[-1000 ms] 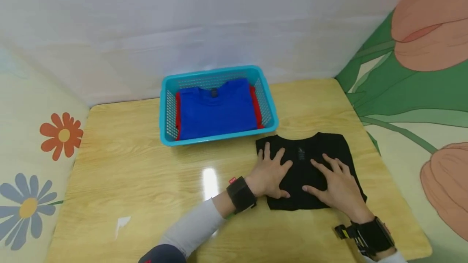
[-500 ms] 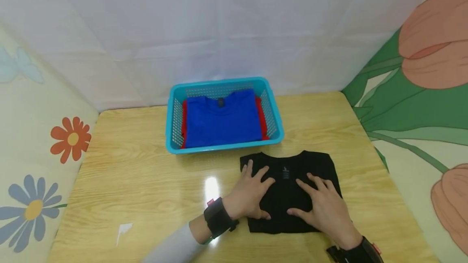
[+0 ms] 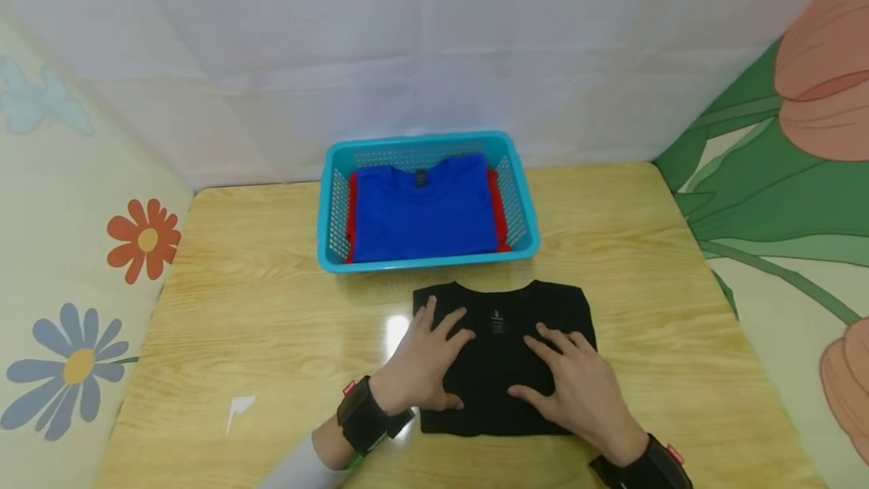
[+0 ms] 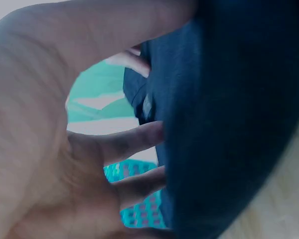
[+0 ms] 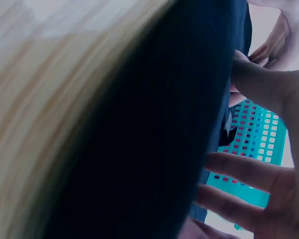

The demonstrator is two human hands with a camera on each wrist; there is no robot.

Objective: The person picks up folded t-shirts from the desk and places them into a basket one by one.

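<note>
A black T-shirt (image 3: 490, 387), folded into a rough rectangle, lies flat with its neckline and printed label toward the back. My left hand (image 3: 422, 364) rests on its left part, fingers spread. On the right part lies my right hand (image 3: 584, 391), its fingers also spread and its thumb pointing inward. Both wrist views show fingertips touching the dark cloth, with no fold of it pinched. Just behind the shirt stands a turquoise plastic basket (image 3: 428, 264). Inside it a folded blue T-shirt (image 3: 428, 217) lies on top of red cloth (image 3: 498, 210).
The wooden table (image 3: 258, 308) ends at a white cloth backdrop (image 3: 339, 36) behind the basket. Painted flower panels (image 3: 81, 247) flank both sides. A small white scrap (image 3: 239, 406) is on the table at the front left.
The black T-shirt has slid left and slightly toward me under both hands, and now lies in front of the basket's right half. The head view has also shifted.
</note>
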